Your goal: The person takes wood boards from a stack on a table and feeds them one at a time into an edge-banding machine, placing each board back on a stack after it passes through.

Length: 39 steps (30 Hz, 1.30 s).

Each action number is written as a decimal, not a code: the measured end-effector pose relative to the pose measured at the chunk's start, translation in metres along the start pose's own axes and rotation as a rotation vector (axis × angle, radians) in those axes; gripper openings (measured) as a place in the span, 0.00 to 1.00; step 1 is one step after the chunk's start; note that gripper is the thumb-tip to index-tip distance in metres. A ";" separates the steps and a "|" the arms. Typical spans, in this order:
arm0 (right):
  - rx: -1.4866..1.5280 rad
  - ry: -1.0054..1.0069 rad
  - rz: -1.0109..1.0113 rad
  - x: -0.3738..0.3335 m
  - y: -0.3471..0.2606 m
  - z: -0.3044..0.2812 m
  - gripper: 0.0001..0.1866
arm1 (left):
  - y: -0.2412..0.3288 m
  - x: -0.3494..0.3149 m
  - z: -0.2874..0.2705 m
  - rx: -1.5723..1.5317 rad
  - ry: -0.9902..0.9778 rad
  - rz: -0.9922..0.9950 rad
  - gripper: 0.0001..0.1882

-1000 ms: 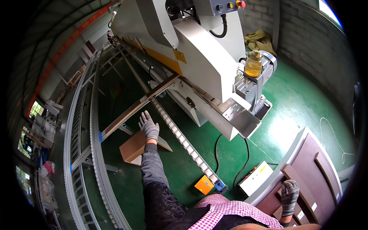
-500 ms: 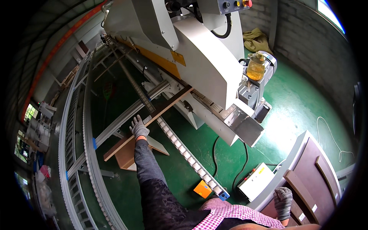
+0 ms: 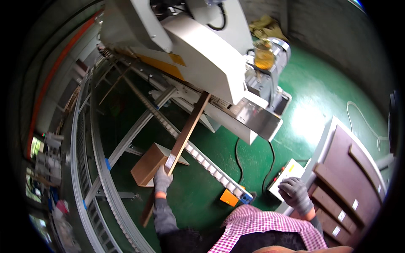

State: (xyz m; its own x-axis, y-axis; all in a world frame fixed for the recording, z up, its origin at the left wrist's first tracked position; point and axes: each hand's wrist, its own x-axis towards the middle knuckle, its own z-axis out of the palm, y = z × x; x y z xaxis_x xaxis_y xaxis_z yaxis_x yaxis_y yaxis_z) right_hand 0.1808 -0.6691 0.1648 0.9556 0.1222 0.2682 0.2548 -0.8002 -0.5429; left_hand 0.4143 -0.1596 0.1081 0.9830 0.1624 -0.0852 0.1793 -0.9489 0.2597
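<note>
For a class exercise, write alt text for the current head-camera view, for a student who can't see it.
A person's gloved left hand grips a long brown board that slants across a segmented track toward a large pale machine. The gloved right hand, loosely curled, hovers near more brown boards. The floor is green.

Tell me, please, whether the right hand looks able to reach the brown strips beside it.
Probably yes: the right hand looks empty and close to the brown strips, with nothing visibly blocking the way, though depth is hard to judge.
</note>
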 end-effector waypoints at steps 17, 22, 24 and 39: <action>-0.430 0.239 -0.179 -0.066 -0.006 -0.030 0.27 | 0.219 -0.258 -0.040 0.174 0.088 1.024 0.23; -0.194 0.232 0.263 -0.240 0.066 -0.150 0.30 | 0.396 -0.301 0.005 0.148 0.004 1.629 0.32; -0.210 0.330 0.448 -0.313 0.098 -0.176 0.29 | 0.448 -0.305 0.027 0.193 -0.092 1.690 0.33; -0.396 -0.155 1.231 -0.499 0.219 -0.253 0.32 | 0.590 -0.391 0.211 0.235 -0.316 1.710 0.32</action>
State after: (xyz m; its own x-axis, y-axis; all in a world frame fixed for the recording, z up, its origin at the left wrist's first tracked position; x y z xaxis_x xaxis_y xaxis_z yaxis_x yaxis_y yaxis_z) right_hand -0.2781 -1.0542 0.1135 0.5429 -0.7666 -0.3429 -0.8311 -0.5491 -0.0880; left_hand 0.1276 -0.8397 0.0913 -0.0049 -0.9980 -0.0638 -0.9928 -0.0028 0.1194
